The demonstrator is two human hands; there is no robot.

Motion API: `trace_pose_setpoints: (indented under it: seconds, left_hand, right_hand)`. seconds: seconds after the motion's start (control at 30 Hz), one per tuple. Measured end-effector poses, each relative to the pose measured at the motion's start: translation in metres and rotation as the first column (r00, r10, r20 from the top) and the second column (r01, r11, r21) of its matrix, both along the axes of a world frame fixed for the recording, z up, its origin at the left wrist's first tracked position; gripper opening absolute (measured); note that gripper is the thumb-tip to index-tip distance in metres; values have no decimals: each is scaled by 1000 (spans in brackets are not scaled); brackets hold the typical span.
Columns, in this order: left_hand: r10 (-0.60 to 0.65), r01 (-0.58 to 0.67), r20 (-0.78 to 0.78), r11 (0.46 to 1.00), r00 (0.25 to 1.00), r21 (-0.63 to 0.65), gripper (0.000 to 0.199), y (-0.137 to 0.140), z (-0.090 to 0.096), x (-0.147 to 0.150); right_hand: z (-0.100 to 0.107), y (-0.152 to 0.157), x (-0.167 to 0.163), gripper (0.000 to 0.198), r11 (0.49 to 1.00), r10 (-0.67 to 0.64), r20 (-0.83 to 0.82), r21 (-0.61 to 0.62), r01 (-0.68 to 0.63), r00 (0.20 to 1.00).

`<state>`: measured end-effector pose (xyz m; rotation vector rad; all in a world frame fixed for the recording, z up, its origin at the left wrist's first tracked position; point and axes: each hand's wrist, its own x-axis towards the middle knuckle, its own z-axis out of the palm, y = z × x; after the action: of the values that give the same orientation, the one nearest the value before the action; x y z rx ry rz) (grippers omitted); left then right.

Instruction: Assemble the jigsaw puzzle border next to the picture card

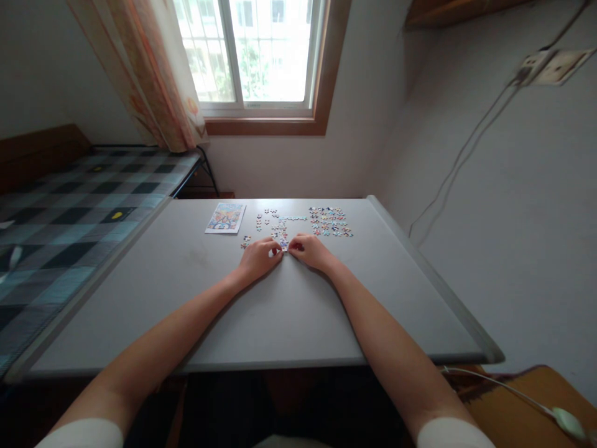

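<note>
On the table, joined jigsaw pieces (293, 218) form a top row with a column running down its left side toward me. At the column's near end lies a jigsaw piece (285, 247), between my two hands. My left hand (261, 257) has thumb and fingers curled together, their tips on the left edge of that piece. From the other side, my right hand (311, 250) pinches at its right edge. Fingertips partly cover the piece. Loose puzzle pieces (259, 223) lie beyond my left hand, and a few more (245, 242) sit close beside it.
Rows of loose pieces (329, 222) lie at the table's back right. A printed picture sheet (226, 218) rests at the back left. The light table (298, 323) has raised side edges. A checked bed (93, 199) stands left; a cable (457, 165) hangs along the right wall.
</note>
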<state>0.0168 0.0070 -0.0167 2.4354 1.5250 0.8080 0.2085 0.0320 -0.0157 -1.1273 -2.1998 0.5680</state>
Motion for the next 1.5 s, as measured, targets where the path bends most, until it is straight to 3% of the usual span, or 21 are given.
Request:
trace_pose_setpoints:
  seconds: [0.67, 1.03, 1.5]
  left_hand:
    - [-11, 11, -34, 1000, 999, -4, 23, 2, -3, -2]
    - [-34, 59, -244, 994, 969, 95, 29, -5, 3, 0]
    - [-46, 75, -261, 992, 964, 104, 33, -5, 2, 1]
  right_hand:
    - [-3, 1, 1, 9, 1000, 0, 11, 3, 0, 1000]
    - [0, -1, -1, 10, 1000, -4, 4, 21, 4, 1000]
    - [-2, 1, -4, 14, 999, 6, 5, 38, -7, 1000]
